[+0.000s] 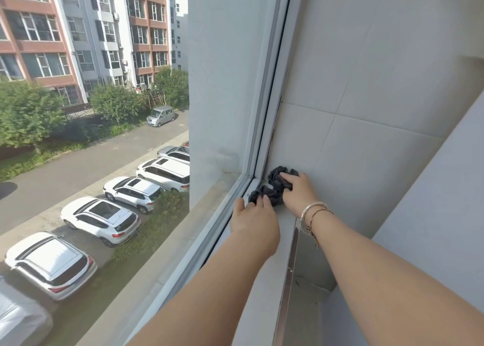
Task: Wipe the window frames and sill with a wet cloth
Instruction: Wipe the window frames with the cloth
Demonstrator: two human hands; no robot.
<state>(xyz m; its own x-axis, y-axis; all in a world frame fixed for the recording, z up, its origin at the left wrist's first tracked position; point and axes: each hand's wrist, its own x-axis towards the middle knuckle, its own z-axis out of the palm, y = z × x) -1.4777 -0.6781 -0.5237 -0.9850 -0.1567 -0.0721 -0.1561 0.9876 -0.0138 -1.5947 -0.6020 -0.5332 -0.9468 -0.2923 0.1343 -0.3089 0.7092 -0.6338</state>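
A crumpled dark grey cloth (pixel 275 188) lies in the far corner of the white window sill (pixel 262 280), where the sill meets the upright white window frame (pixel 269 89). My left hand (pixel 254 220) rests palm down on the sill with its fingertips pressed on the near end of the cloth. My right hand (pixel 298 191), with bracelets on the wrist, presses the far end of the cloth against the corner by the tiled wall. Part of the cloth is hidden under both hands.
A white tiled wall (pixel 366 83) stands to the right of the frame. A metal strip (pixel 289 267) runs along the sill's inner edge, with a white ledge (pixel 432 214) at the right. Through the glass are parked cars and buildings far below.
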